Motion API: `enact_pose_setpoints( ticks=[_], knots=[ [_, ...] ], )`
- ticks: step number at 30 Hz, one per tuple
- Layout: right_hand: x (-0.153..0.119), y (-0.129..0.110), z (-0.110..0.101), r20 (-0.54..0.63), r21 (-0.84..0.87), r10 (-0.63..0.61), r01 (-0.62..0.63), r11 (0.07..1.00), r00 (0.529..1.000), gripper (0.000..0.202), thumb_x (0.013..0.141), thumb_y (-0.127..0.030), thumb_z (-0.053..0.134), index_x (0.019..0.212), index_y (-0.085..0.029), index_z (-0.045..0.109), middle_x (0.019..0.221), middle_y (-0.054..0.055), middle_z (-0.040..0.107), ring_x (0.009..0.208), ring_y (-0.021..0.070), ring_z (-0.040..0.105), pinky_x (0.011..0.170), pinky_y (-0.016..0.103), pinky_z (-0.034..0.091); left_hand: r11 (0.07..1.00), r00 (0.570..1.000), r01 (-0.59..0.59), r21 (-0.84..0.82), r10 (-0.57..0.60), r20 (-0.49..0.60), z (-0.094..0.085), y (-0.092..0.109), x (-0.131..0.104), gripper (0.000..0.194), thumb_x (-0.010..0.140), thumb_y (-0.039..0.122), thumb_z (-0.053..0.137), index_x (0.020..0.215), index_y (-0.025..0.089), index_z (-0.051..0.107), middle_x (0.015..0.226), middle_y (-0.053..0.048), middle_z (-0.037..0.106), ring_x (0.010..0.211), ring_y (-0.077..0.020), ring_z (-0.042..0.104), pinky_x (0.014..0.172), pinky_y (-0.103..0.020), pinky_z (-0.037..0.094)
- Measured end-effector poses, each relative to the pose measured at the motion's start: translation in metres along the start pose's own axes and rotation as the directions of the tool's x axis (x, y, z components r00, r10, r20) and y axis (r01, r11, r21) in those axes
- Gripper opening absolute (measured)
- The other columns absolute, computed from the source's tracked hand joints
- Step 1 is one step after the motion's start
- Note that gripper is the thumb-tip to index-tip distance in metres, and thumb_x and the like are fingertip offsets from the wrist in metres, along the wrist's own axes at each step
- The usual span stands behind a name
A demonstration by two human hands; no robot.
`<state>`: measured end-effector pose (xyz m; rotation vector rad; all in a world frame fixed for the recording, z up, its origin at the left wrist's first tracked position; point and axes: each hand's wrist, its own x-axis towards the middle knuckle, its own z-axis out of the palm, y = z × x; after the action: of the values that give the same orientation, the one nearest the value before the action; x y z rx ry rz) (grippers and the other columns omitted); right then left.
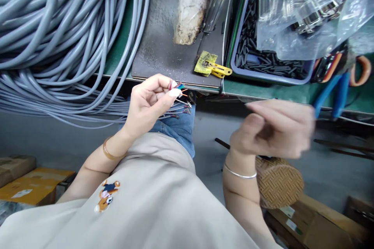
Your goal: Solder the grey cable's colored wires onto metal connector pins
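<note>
Above my blue denim lap [182, 132], my left hand [150, 101] pinches thin multicoloured insulated wires [181, 86] whose tips appear to lack the small silvery metal connectors [188, 110] already on several slim grey cables [117, 109] below, while I cannot tell whether my blurred, curled right hand [274, 129] holds anything.

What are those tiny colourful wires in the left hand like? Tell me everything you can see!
The wires are very thin, a little bunch with blue, green, orange and red showing. They look like plastic-coated strands. The left hand pinches them between thumb and fingers, and their loose ends fan out past the fingertips, pointing away from the palm. They show near the front edge of the dark board. The rest is hidden by the hand, and they're too small to count.
</note>
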<state>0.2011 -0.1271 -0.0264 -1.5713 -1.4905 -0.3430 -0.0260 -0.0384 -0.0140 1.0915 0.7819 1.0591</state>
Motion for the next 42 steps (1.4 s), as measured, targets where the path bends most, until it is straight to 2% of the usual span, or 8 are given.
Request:
enact_pose_setpoints(
  ticks=[3, 5, 12, 16, 23, 26, 30, 42],
  knots=[
    [-0.036, 0.01, 0.018, 0.334, -0.013, 0.082, -0.082, 0.997, 0.939, 0.033, 0.102, -0.041, 0.053, 0.079, -0.022, 0.067, 0.068, 0.0, 0.068, 0.062, 0.0137, 0.062, 0.066, 0.03, 0.047, 1.0, 1.0, -0.016, 0.006, 0.016, 0.007, -0.001, 0.001, -0.002, 0.026, 0.084, 0.041, 0.083, 0.082, 0.019, 0.069, 0.07, 0.001, 0.055, 0.049, -0.0039, 0.039, 0.042, -0.019, 0.034],
    [-0.057, 0.019, 0.039, 0.69, -0.255, 0.367, -0.265, 0.93, 0.624, 0.039, 0.102, -0.045, 0.049, 0.081, -0.02, 0.069, 0.078, 0.006, 0.073, 0.067, 0.0146, 0.064, 0.068, 0.028, 0.043, 0.999, 0.999, -0.04, 0.018, 0.039, 0.035, 0.0, 0.005, -0.004, 0.023, 0.085, 0.038, 0.082, 0.082, 0.019, 0.07, 0.074, 0.0, 0.06, 0.051, -0.0044, 0.045, 0.045, -0.018, 0.038],
    [-0.094, 0.051, 0.125, 0.72, -0.456, 0.574, -0.358, 0.815, 0.389, 0.023, 0.088, -0.031, 0.066, 0.087, -0.009, 0.073, 0.087, 0.022, 0.076, 0.085, 0.0276, 0.072, 0.071, 0.03, 0.042, 0.994, 0.981, -0.043, 0.103, 0.022, 0.192, 0.003, 0.019, -0.015, 0.014, 0.085, 0.029, 0.081, 0.082, 0.017, 0.073, 0.071, -0.002, 0.063, 0.054, -0.0066, 0.049, 0.045, -0.019, 0.035],
    [-0.089, 0.051, 0.123, 0.716, -0.393, 0.576, -0.454, 0.799, 0.393, 0.014, 0.084, -0.027, 0.065, 0.082, -0.014, 0.071, 0.081, 0.017, 0.076, 0.083, 0.0259, 0.072, 0.074, 0.031, 0.048, 0.987, 0.983, 0.161, -0.024, -0.158, 0.095, 0.003, 0.022, -0.014, 0.025, 0.081, 0.037, 0.084, 0.08, 0.018, 0.068, 0.067, 0.0, 0.06, 0.045, -0.0044, 0.041, 0.038, -0.018, 0.03],
    [-0.076, 0.011, 0.029, 0.586, -0.073, 0.591, -0.69, 0.72, 0.554, 0.033, 0.096, -0.052, 0.051, 0.102, -0.021, 0.063, 0.084, 0.004, 0.077, 0.072, 0.0171, 0.076, 0.072, 0.03, 0.061, 0.905, 0.918, 0.383, -0.186, -0.396, -0.036, 0.005, 0.011, -0.001, 0.032, 0.069, 0.032, 0.087, 0.072, 0.018, 0.058, 0.054, 0.006, 0.052, 0.039, -0.0025, 0.035, 0.036, -0.015, 0.026],
    [-0.069, -0.012, 0.007, 0.424, 0.422, 0.698, -0.807, 0.412, 0.578, 0.034, 0.085, -0.056, 0.072, 0.094, -0.023, 0.067, 0.073, 0.0, 0.076, 0.057, 0.0173, 0.073, 0.057, 0.029, 0.062, 0.903, 0.915, 0.385, -0.189, -0.401, -0.052, 0.007, 0.007, 0.002, 0.028, 0.069, 0.027, 0.085, 0.073, 0.017, 0.058, 0.056, 0.006, 0.055, 0.039, -0.0023, 0.037, 0.036, -0.014, 0.026],
    [-0.056, -0.025, 0.005, 0.486, 0.563, 0.725, -0.809, 0.168, 0.489, 0.035, 0.077, -0.053, 0.083, 0.091, -0.023, 0.072, 0.074, 0.0, 0.079, 0.058, 0.0179, 0.075, 0.055, 0.028, 0.064, 0.907, 0.917, 0.378, -0.185, -0.395, -0.064, 0.01, 0.008, 0.004, 0.027, 0.067, 0.022, 0.083, 0.072, 0.018, 0.057, 0.058, 0.007, 0.057, 0.038, -0.002, 0.039, 0.035, -0.014, 0.025],
    [-0.039, -0.03, 0.003, 0.457, 0.476, 0.701, -0.816, 0.328, 0.548, 0.031, 0.083, -0.049, 0.081, 0.082, -0.021, 0.068, 0.064, -0.003, 0.071, 0.05, 0.0145, 0.069, 0.049, 0.025, 0.058, 0.919, 0.927, 0.352, -0.177, -0.368, -0.07, 0.01, 0.004, 0.001, 0.029, 0.066, 0.023, 0.085, 0.071, 0.017, 0.056, 0.058, 0.006, 0.058, 0.039, -0.0025, 0.039, 0.035, -0.014, 0.027]
  ],
)
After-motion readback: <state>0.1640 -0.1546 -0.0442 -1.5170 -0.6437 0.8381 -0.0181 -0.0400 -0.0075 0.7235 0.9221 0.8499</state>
